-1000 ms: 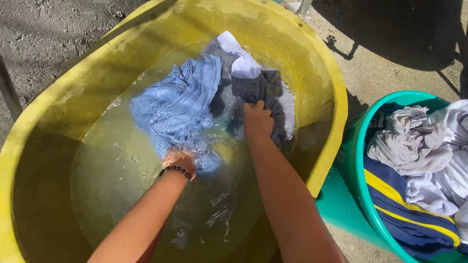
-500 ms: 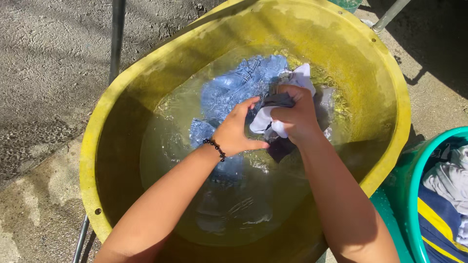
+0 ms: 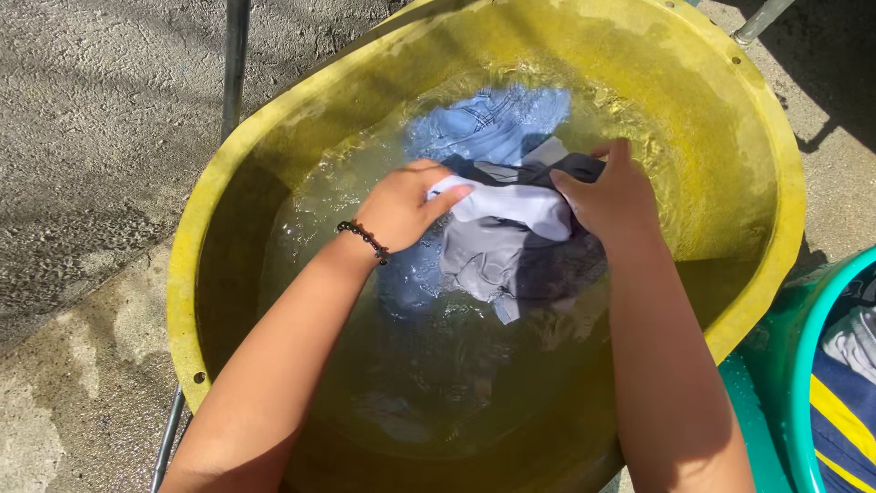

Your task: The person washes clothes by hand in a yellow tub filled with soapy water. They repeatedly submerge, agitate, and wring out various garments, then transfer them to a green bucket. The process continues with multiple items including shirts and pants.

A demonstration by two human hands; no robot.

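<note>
A big yellow tub holds soapy water with clothes in it. Both my hands grip a wet grey and white garment lifted partly out of the water at the tub's middle. My left hand, with a dark bead bracelet on the wrist, clutches its left side. My right hand clutches its right side, by a dark fold. A light blue garment lies soaking in the water just beyond my hands.
A green basin stands at the lower right with a navy and yellow garment and a grey cloth inside. Rough, partly wet concrete ground surrounds the tub. A metal pole runs along the tub's left side.
My hands came together from separate spots in the water and gathered the grey and white garment, raising it above the surface. The view shifted left, so less of the green basin shows.
</note>
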